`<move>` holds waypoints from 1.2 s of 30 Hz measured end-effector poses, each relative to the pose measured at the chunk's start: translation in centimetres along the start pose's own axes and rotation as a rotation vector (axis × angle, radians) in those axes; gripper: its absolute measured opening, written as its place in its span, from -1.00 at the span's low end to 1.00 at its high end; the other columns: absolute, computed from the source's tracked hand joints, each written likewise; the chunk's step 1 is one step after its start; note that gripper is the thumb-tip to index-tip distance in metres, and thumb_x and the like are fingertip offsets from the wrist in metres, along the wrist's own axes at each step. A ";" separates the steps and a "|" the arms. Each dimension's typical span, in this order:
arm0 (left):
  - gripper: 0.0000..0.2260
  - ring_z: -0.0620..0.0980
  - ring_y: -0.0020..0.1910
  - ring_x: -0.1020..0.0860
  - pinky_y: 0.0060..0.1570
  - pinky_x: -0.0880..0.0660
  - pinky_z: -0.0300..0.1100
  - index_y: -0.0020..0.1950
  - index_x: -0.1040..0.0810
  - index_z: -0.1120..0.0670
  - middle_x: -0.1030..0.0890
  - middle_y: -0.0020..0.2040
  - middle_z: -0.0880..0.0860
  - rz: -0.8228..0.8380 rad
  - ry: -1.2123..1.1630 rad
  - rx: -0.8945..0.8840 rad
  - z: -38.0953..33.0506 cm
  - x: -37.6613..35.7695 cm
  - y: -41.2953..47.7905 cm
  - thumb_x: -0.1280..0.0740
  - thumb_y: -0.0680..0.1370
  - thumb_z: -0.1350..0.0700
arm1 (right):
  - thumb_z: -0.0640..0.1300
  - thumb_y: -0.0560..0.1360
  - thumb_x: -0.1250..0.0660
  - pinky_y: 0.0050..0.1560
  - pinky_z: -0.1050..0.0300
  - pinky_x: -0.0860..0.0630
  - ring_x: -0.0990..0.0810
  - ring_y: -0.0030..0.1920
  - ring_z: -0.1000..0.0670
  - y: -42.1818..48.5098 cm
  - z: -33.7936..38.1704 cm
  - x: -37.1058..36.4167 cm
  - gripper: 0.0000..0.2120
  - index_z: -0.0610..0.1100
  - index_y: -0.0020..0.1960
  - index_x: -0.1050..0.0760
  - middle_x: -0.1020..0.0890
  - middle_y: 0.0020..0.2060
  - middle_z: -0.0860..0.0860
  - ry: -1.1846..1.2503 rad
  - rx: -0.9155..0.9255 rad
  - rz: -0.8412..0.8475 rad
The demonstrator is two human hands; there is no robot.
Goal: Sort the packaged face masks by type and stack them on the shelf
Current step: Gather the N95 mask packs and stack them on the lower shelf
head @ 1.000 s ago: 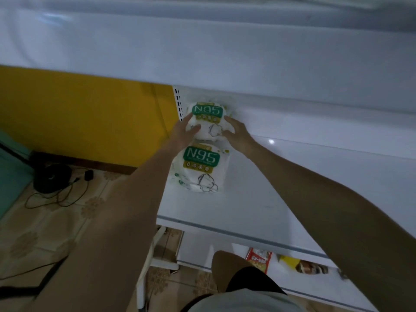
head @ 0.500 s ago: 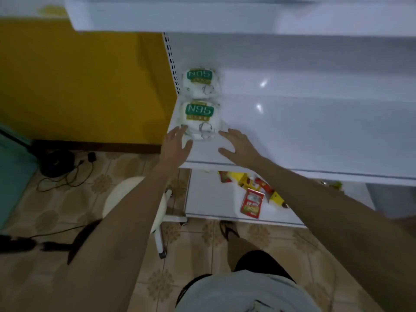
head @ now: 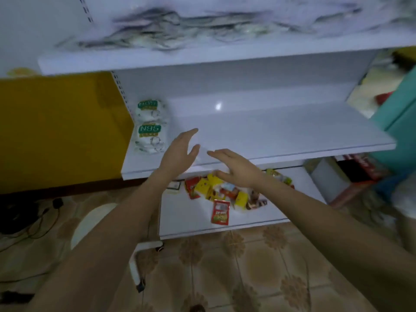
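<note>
We move left hand (head: 180, 152) and right hand (head: 237, 170), fingers straight and empty, rightward off the white green-labelled N95 mask pack (head: 150, 138).

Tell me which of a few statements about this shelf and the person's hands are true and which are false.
1. Two N95 packs, the front pack and the rear pack, lie at the left end of the middle shelf. True.
2. The left hand grips the front pack. False: it is open, holds nothing and is apart from that pack.
3. The right hand is open and empty. True.
4. The lower shelf holds only mask packs. False: it holds colourful small packets.
5. The wall to the left of the shelves is blue. False: it is yellow.
</note>
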State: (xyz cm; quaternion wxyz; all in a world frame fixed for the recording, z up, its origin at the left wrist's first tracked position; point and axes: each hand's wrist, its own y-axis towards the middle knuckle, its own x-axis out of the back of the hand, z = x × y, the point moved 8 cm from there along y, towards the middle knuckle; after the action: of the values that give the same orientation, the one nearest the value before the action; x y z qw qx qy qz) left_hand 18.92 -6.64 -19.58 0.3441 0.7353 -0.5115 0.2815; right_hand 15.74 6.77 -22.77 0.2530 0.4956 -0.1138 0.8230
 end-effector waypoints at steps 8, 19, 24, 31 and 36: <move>-0.62 0.08 0.31 -0.41 0.28 -0.31 -0.07 0.40 -0.37 0.10 -0.45 0.34 0.09 -0.139 0.177 -0.314 -21.7 0.8 7.8 -0.21 0.60 0.05 | 0.05 0.58 -0.17 0.05 0.25 -0.32 -0.41 0.27 0.03 -8.7 -6.5 21.0 -0.49 0.01 0.49 -0.14 -0.42 0.31 -0.03 -0.180 -0.051 -0.234; -0.68 0.02 0.23 -0.46 0.13 -0.29 -0.26 0.34 -0.42 0.11 -0.51 0.25 0.07 -0.134 0.177 -0.491 -37.7 -4.8 19.1 -0.21 0.60 0.08 | -0.02 0.57 -0.20 0.02 0.19 -0.36 -0.49 0.07 0.03 -14.4 -19.6 40.6 -0.56 -0.01 0.43 -0.27 -0.50 0.19 -0.05 -0.077 -0.153 -0.582; -0.69 0.01 0.21 -0.47 0.12 -0.30 -0.27 0.33 -0.43 0.10 -0.50 0.26 0.08 -0.112 0.145 -0.518 -40.9 -7.6 26.8 -0.22 0.60 0.09 | -0.06 0.57 -0.22 0.03 0.19 -0.37 -0.49 0.06 -0.02 -14.1 -27.3 45.3 -0.58 -0.04 0.41 -0.30 -0.50 0.18 -0.09 -0.007 -0.261 -0.669; -0.70 0.03 0.18 -0.47 0.08 -0.30 -0.28 0.31 -0.44 0.11 -0.49 0.25 0.09 0.010 0.155 -0.526 -44.8 -13.4 35.7 -0.23 0.59 0.09 | -0.10 0.56 -0.24 -0.01 0.12 -0.37 -0.50 0.13 -0.14 -12.5 -38.8 52.3 -0.58 -0.10 0.40 -0.31 -0.48 0.22 -0.15 -0.014 -0.464 -0.753; -0.75 0.02 0.11 -0.49 0.07 -0.36 -0.24 0.23 -0.49 0.11 -0.54 0.17 0.08 0.022 0.213 -0.491 -46.4 -16.3 41.4 -0.25 0.57 0.09 | -0.01 0.52 -0.32 -0.07 0.11 -0.37 -0.48 0.05 -0.14 -10.5 -47.4 58.0 -0.46 -0.15 0.43 -0.27 -0.46 0.26 -0.17 0.026 -0.615 -0.762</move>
State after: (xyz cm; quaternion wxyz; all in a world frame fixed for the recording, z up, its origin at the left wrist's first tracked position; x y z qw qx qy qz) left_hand -28.26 29.33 5.02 0.5609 0.5905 -0.5334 0.2285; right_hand -36.72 53.98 4.30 0.6724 0.3939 -0.1586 0.6063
